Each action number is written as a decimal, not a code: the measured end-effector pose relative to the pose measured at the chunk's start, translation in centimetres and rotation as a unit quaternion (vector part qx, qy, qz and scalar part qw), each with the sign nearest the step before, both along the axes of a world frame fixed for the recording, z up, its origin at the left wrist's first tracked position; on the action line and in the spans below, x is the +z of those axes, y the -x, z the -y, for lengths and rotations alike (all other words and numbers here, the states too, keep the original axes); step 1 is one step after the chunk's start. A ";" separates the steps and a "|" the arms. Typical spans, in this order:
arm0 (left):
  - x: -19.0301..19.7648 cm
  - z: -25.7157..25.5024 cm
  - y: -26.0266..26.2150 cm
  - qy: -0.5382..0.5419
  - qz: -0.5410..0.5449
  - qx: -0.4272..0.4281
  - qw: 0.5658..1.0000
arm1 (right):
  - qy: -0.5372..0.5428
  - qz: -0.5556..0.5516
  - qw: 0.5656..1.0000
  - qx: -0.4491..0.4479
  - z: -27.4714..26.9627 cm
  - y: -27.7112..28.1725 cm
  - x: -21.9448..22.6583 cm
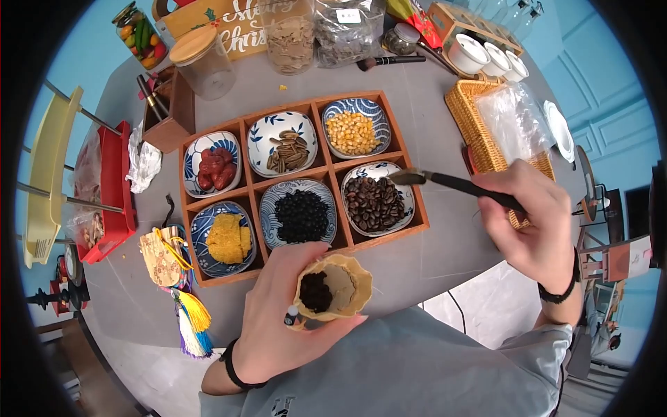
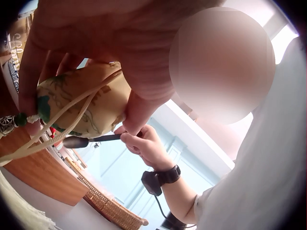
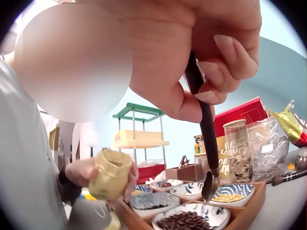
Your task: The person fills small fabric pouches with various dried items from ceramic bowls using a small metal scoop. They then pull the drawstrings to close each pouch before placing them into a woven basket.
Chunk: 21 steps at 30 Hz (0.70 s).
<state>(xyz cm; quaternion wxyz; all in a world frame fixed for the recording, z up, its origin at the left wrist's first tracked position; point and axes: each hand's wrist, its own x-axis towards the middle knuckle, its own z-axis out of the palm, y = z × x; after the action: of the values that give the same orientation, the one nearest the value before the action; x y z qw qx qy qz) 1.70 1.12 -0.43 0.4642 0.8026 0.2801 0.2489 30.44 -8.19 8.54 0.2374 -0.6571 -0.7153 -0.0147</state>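
My left hand [image 1: 267,326] grips a pale yellow drawstring pouch [image 1: 356,286], its mouth gaping upward with dark stuff inside. In the left wrist view the pouch [image 2: 96,103] shows a printed pattern and cream cords. My right hand [image 1: 531,222] pinches a spoon [image 1: 472,187] by its black handle. The head of the spoon [image 3: 210,187] is over the bowl of dark brown beans [image 1: 375,203]. That bowl sits in the near right compartment of a wooden divided tray [image 1: 306,169]. Beside it is a bowl of black beans [image 1: 301,215].
Other tray bowls hold yellow powder [image 1: 229,238], red dates [image 1: 216,169], striped seeds [image 1: 288,151] and corn kernels [image 1: 351,133]. A tasselled pouch [image 1: 163,257] lies left of the tray. A wicker basket [image 1: 479,132] stands right, jars [image 1: 290,45] at the back, a red rack [image 1: 114,201] left.
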 end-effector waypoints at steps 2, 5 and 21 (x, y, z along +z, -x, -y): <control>0.2 0.1 0.0 0.008 -0.007 -0.008 1.000 | -0.016 0.055 0.998 0.027 -1.0 -0.4 -1.3; 0.2 0.2 0.1 0.020 -0.006 -0.012 1.000 | 0.002 0.163 0.983 0.088 -2.0 -0.1 -1.1; 0.2 -1.2 -0.3 0.021 -0.008 -0.054 0.998 | 0.051 0.057 0.994 0.077 -1.5 -0.4 -2.1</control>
<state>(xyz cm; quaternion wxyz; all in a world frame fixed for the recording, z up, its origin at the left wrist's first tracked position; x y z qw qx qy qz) 1.97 2.32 -0.20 0.4919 0.8084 0.2451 0.2107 30.87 -6.72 6.42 0.1631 -0.6090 -0.7762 0.0026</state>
